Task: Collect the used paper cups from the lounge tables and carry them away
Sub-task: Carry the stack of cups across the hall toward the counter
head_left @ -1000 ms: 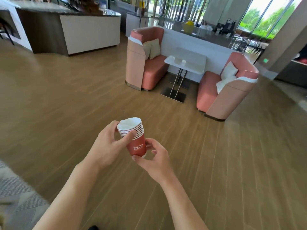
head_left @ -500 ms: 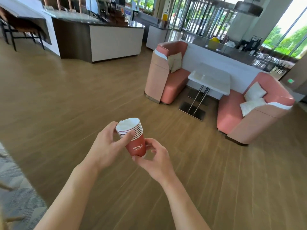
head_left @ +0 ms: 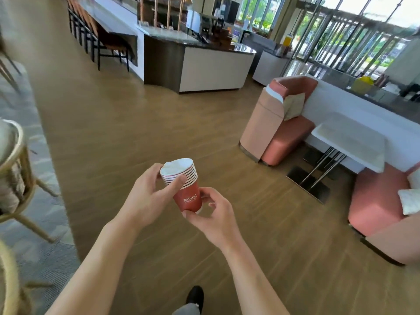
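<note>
While both hands are wrapped round the stack of paper cups (head_left: pixel 185 186), I've got it held upright out in front of me, over the wooden floor (head_left: pixel 113 133). My left hand (head_left: pixel 145 198) grasps the top of the stack, thumb laid across the nested rims on the near side and fingers curled round the far side. My right hand (head_left: pixel 216 214) cradles the bottom, thumb tip under the base and fingers curved round the red wall of the outermost cup. Something white sits in the mouth of the top cup; I can't tell whether it's tissue or a lid.

Out from there: my dark shoe (head_left: pixel 195 296) shows at the near edge, so I judge this is the carrying leg of the job. Far right stands a white table (head_left: pixel 350 142) between two pink sofas (head_left: pixel 281 130); I see no cups on its top from here, though it's bright and washed out. Far centre is a counter (head_left: pixel 204 67) with bar chairs to its left, and a wicker chair (head_left: pixel 16 169) sits near left.

To do this well, I'd keep the stack vertical, support it from beneath with the right hand, and hold the rims only lightly so the paper doesn't crumple or tip out dregs.
</note>
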Demonstrator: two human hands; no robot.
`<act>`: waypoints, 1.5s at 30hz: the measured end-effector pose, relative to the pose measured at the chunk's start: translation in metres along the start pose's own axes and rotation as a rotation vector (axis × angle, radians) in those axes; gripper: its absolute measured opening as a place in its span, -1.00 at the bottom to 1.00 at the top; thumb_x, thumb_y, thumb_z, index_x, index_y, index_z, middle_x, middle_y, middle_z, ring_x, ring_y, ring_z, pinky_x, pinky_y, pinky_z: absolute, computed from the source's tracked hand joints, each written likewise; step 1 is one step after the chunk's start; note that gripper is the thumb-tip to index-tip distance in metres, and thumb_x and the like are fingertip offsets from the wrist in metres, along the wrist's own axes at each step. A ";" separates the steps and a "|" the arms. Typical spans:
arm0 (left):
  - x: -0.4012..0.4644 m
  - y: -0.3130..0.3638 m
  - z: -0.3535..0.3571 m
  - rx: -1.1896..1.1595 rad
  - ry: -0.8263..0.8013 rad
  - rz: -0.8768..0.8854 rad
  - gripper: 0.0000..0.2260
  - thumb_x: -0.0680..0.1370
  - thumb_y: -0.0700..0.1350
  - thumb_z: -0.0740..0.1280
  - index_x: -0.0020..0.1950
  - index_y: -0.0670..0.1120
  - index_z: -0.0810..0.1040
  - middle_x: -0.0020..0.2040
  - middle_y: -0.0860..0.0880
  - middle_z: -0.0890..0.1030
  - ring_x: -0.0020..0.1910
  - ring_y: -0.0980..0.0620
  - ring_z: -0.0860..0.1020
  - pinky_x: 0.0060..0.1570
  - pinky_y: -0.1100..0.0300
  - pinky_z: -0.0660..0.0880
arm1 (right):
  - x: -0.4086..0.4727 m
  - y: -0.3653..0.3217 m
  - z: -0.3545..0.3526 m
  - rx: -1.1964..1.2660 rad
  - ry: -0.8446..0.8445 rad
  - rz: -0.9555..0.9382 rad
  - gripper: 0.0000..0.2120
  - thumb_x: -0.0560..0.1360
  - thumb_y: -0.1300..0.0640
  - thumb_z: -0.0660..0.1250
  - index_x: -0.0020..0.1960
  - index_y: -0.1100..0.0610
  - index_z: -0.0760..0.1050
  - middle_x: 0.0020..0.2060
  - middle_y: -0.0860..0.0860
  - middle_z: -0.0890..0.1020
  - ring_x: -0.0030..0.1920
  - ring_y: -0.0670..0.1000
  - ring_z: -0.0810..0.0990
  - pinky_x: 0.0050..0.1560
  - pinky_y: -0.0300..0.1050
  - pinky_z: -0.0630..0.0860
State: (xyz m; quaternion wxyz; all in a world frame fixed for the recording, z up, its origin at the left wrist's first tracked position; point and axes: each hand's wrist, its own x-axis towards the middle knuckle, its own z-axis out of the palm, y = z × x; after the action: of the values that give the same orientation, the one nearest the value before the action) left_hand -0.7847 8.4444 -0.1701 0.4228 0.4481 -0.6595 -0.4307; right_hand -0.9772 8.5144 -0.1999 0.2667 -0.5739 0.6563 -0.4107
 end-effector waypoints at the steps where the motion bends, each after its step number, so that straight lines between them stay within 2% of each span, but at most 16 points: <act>1: 0.012 -0.001 0.005 0.004 0.007 0.000 -0.69 0.55 0.31 0.39 0.05 0.10 0.59 -0.04 0.18 0.66 -0.26 0.31 0.49 -0.25 0.36 0.34 | 0.014 0.006 -0.004 0.003 -0.007 -0.006 -0.52 0.33 -0.13 0.63 0.20 -0.17 0.58 0.09 -0.24 0.70 0.17 -0.13 0.64 0.12 -0.51 0.37; 6: 0.077 0.000 0.040 0.030 0.041 -0.001 -0.60 0.49 0.40 0.34 0.08 0.12 0.59 0.00 0.20 0.68 -0.16 0.29 0.55 -0.22 0.38 0.36 | 0.088 0.031 -0.031 0.034 -0.034 -0.034 -0.52 0.31 -0.10 0.63 0.18 -0.17 0.59 0.08 -0.23 0.70 0.15 -0.12 0.65 0.12 -0.51 0.37; 8: 0.107 0.004 0.059 0.049 0.052 -0.006 -0.59 0.47 0.41 0.32 0.07 0.13 0.59 -0.01 0.22 0.67 -0.20 0.30 0.54 -0.24 0.36 0.36 | 0.117 0.042 -0.048 0.048 -0.038 -0.034 -0.53 0.30 -0.10 0.62 0.17 -0.16 0.59 0.07 -0.21 0.70 0.15 -0.11 0.65 0.13 -0.50 0.37; 15: 0.207 0.024 0.134 0.097 0.066 0.004 -0.71 0.57 0.31 0.40 0.07 0.12 0.58 -0.04 0.27 0.65 -0.17 0.31 0.54 -0.16 0.25 0.37 | 0.217 0.086 -0.116 0.085 -0.018 -0.058 -0.51 0.30 -0.07 0.64 0.19 -0.15 0.59 0.06 -0.23 0.71 0.16 -0.12 0.65 0.14 -0.51 0.37; 19: 0.248 0.027 0.170 0.111 0.033 0.007 -0.67 0.53 0.32 0.37 0.08 0.11 0.59 -0.02 0.22 0.66 -0.16 0.27 0.54 -0.17 0.29 0.38 | 0.254 0.114 -0.142 0.113 -0.004 -0.033 -0.50 0.31 -0.02 0.65 0.20 -0.13 0.60 0.07 -0.22 0.71 0.16 -0.13 0.66 0.13 -0.51 0.37; 22: 0.278 0.026 0.188 0.138 0.005 0.004 -0.78 0.60 0.21 0.43 0.08 0.10 0.59 -0.03 0.23 0.65 -0.21 0.29 0.52 -0.20 0.33 0.35 | 0.277 0.131 -0.152 0.131 0.004 -0.016 -0.51 0.30 -0.05 0.64 0.20 -0.15 0.59 0.06 -0.24 0.71 0.16 -0.15 0.65 0.15 -0.41 0.39; 25: 0.307 0.023 0.200 0.145 -0.019 0.008 -0.80 0.61 0.19 0.43 0.08 0.09 0.59 -0.01 0.20 0.66 -0.21 0.30 0.52 -0.22 0.35 0.34 | 0.303 0.143 -0.157 0.144 0.013 0.005 -0.51 0.30 -0.04 0.64 0.19 -0.15 0.59 0.05 -0.25 0.71 0.15 -0.15 0.66 0.18 -0.31 0.39; 29: 0.346 0.012 0.207 0.139 -0.027 0.010 -0.68 0.54 0.31 0.38 0.07 0.10 0.58 -0.01 0.16 0.67 -0.20 0.27 0.51 -0.19 0.27 0.35 | 0.342 0.154 -0.156 0.144 0.011 0.022 -0.51 0.31 -0.04 0.65 0.19 -0.16 0.59 0.06 -0.25 0.71 0.15 -0.14 0.66 0.22 -0.23 0.40; 31: 0.367 0.005 0.206 0.124 -0.025 0.003 -0.65 0.51 0.34 0.35 0.07 0.10 0.58 0.00 0.17 0.67 -0.11 0.24 0.55 -0.15 0.24 0.37 | 0.363 0.159 -0.152 0.138 0.005 0.028 -0.51 0.31 -0.05 0.65 0.19 -0.16 0.59 0.07 -0.25 0.71 0.16 -0.14 0.66 0.24 -0.19 0.41; 36: 0.432 -0.021 0.195 0.089 -0.044 -0.007 -0.70 0.55 0.29 0.39 0.07 0.10 0.59 0.00 0.17 0.67 -0.04 0.24 0.57 -0.11 0.21 0.39 | 0.426 0.161 -0.134 0.110 0.006 0.052 -0.52 0.31 -0.06 0.64 0.18 -0.17 0.59 0.06 -0.24 0.71 0.15 -0.14 0.66 0.24 -0.17 0.41; 41: 0.531 -0.038 0.171 0.082 -0.079 0.008 -0.65 0.55 0.33 0.43 0.03 0.06 0.59 -0.03 0.12 0.66 -0.23 0.30 0.51 -0.17 0.20 0.37 | 0.516 0.151 -0.112 0.111 0.040 0.070 -0.53 0.31 -0.03 0.65 0.18 -0.15 0.60 0.06 -0.25 0.71 0.15 -0.17 0.65 0.24 -0.17 0.41; 45: 0.606 -0.052 0.139 0.095 -0.092 0.021 -0.70 0.56 0.27 0.45 0.04 0.06 0.59 -0.02 0.12 0.66 -0.21 0.32 0.51 -0.22 0.34 0.33 | 0.590 0.134 -0.085 0.109 0.043 0.081 -0.53 0.31 -0.02 0.65 0.17 -0.16 0.61 0.05 -0.24 0.72 0.14 -0.16 0.66 0.32 -0.10 0.44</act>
State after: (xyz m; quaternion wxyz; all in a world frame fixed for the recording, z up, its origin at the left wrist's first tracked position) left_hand -1.0495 7.8801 -0.1531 0.3746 0.4405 -0.7027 -0.4146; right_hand -1.2363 7.9610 -0.1972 0.2996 -0.5226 0.6613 -0.4469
